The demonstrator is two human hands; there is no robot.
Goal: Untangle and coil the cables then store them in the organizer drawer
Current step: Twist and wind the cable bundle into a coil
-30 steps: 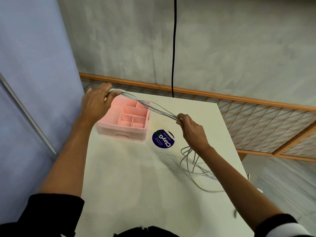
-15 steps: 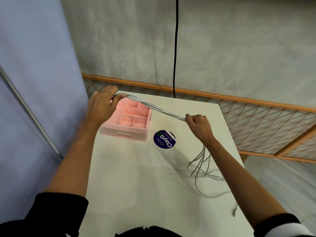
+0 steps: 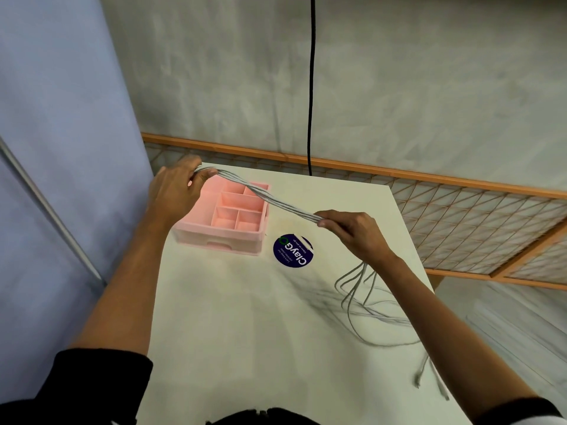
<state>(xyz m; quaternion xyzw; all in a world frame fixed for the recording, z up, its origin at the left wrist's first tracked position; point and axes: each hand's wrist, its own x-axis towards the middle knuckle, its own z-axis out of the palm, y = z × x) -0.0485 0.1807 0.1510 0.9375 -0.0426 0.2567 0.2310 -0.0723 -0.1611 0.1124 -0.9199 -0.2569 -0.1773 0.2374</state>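
Cables (image 3: 267,200) stretch between our hands above the pink organizer (image 3: 227,214). Our left hand (image 3: 175,191) and right hand (image 3: 352,231) curl fingers around them; loose ends trail on the table (image 3: 230,332)

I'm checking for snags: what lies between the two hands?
In the head view, a bundle of gray cables stretches from the left hand to the right hand, passing above the pink organizer. Nothing else lies between them.
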